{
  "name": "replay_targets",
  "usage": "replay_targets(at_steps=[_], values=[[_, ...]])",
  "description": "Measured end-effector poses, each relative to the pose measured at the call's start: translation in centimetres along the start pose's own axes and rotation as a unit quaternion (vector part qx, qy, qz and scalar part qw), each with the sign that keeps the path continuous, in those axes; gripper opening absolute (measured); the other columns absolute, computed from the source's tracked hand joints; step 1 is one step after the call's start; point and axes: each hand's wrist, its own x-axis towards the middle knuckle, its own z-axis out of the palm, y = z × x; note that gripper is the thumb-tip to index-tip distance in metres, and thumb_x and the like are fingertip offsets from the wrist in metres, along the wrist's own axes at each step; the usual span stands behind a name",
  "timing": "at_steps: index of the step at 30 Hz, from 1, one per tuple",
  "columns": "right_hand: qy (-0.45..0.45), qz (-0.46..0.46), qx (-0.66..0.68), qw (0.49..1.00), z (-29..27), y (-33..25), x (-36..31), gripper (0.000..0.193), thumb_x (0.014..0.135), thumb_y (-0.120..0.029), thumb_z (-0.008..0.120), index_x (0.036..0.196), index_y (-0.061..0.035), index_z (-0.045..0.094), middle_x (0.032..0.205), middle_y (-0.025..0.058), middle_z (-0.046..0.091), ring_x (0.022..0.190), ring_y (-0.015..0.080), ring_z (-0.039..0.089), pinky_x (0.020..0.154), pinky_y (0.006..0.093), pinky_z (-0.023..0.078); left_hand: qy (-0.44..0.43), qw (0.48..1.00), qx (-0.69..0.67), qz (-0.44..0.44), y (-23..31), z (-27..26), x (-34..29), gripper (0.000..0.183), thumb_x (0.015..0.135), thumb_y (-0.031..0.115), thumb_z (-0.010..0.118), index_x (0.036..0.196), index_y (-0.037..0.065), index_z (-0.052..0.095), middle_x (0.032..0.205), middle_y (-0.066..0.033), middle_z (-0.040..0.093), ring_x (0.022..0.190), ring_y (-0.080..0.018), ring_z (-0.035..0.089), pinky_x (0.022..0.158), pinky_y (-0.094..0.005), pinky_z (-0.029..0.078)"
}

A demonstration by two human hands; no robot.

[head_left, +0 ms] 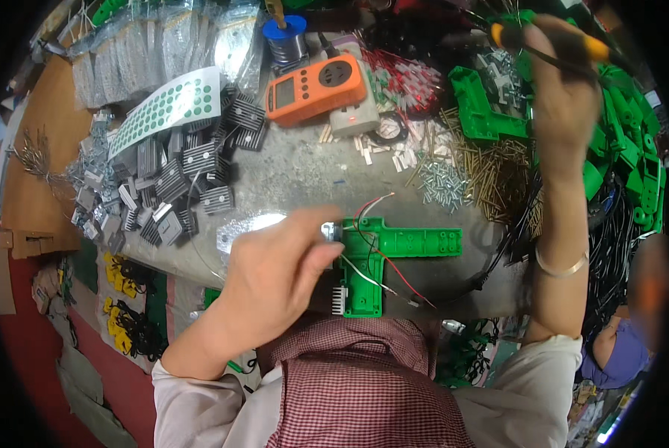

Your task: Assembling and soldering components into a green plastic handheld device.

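Observation:
Near the table's front edge lies a green plastic half-shell [416,242], shaped like a pistol grip, its hollow side up. Red, white and black wires [399,275] run out of it, and a small finned metal piece [339,300] sits at the foot of its handle. My left hand [274,261] is closed at the shell's left end, thumb and forefinger on a silver metal part [331,231]. Raised at the far right, my right hand [566,97] is wrapped round a hand tool with black and yellow-orange handles [594,48]; blur hides its exact kind.
Finned heat sinks [172,179] are heaped at left beside a sheet of green dots [172,104]. An orange meter [316,88] stands at the back near a solder spool [285,39]. Screws [444,187], green shells [483,108] and black cables [610,254] crowd the right.

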Motion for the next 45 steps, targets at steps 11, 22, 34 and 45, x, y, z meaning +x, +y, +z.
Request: replay_targets(at_steps=[11,22,34,45], values=[[-0.055,0.369,0.153,0.915,-5.5,-8.7,-4.1,0.038,0.096,-0.033,0.054,0.112,0.0012,0.055,0.074,0.0006,0.048,0.053,0.0041,0.039,0.049,0.0181,0.029,-0.114,0.975,0.189,0.029,-3.6,-0.4,-5.9,0.027,0.064,0.008,0.08,0.086,0.006,0.064,0.087,-0.0075,0.058,0.083,-0.0288,0.056,0.072,-0.0395,0.046],[-0.056,0.355,0.134,0.923,-4.8,-9.2,-3.7,0.042,0.091,-0.038,0.058,0.108,0.0007,0.057,0.074,0.0022,0.049,0.051,0.0054,0.041,0.047,0.0187,0.03,-0.092,0.965,0.233,0.072,-4.8,0.5,-7.1,0.014,0.07,0.01,0.067,0.08,0.006,0.058,0.084,-0.006,0.053,0.081,-0.0243,0.055,0.066,-0.0365,0.046],[-0.069,0.345,0.125,0.928,-4.7,-10.1,-3.1,0.038,0.09,-0.037,0.061,0.104,-0.0023,0.057,0.07,0.0005,0.05,0.051,0.0047,0.042,0.046,0.0184,0.029,-0.156,0.952,0.261,0.045,-3.6,-0.2,-6.8,0.017,0.072,0.009,0.062,0.088,0.004,0.056,0.09,-0.0098,0.056,0.085,-0.027,0.056,0.071,-0.038,0.046],[-0.066,0.321,0.127,0.936,-3.5,-10.9,-2.2,0.034,0.091,-0.035,0.062,0.102,-0.0026,0.058,0.072,-0.0014,0.049,0.052,0.0037,0.042,0.047,0.0182,0.03,0.072,0.993,0.047,0.086,-2.8,-0.4,-0.3,0.032,0.072,-0.002,0.063,0.103,0.004,0.065,0.07,-0.0106,0.052,0.065,-0.0293,0.061,0.054,-0.0374,0.045]])
